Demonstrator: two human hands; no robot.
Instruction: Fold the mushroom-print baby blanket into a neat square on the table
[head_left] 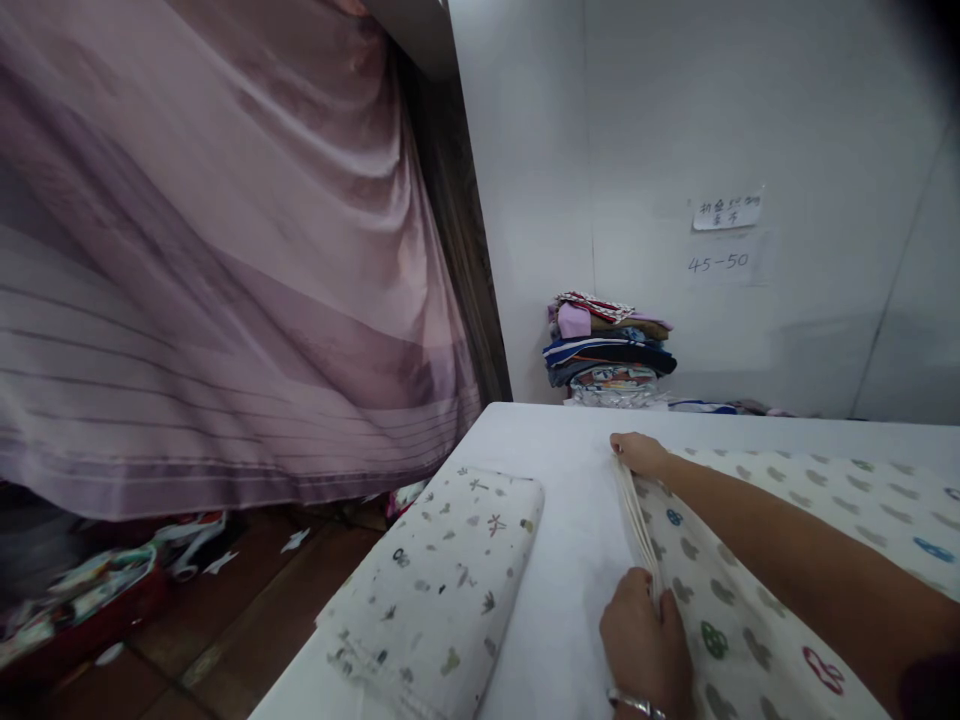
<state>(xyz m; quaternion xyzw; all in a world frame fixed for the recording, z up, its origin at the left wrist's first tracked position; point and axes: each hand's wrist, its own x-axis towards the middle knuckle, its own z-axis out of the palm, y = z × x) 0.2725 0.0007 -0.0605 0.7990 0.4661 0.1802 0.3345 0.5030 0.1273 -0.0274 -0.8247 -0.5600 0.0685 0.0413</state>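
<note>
A white cloth (pixel 739 610) printed with grey, blue, green and red shapes lies across the right of the table, its left edge layered in several folds. Pinching that edge near the viewer is my left hand (pixel 646 640), closed, with a metal bracelet at the wrist. Farther along, at the far corner of the same edge, my right hand (pixel 639 455) is closed on the cloth, its arm reaching over the fabric from the right. Apart from both hands, to the left, a folded white cloth (pixel 450 580) with small plant-like prints rests flat.
Beneath the cloths is a white table (pixel 559 560). A stack of folded fabrics (pixel 609 345) stands by the far wall, below paper signs (pixel 726 210). A pinkish curtain (pixel 300 280) hangs at left. On the tiled floor sits a red container (pixel 120 610) of fabric.
</note>
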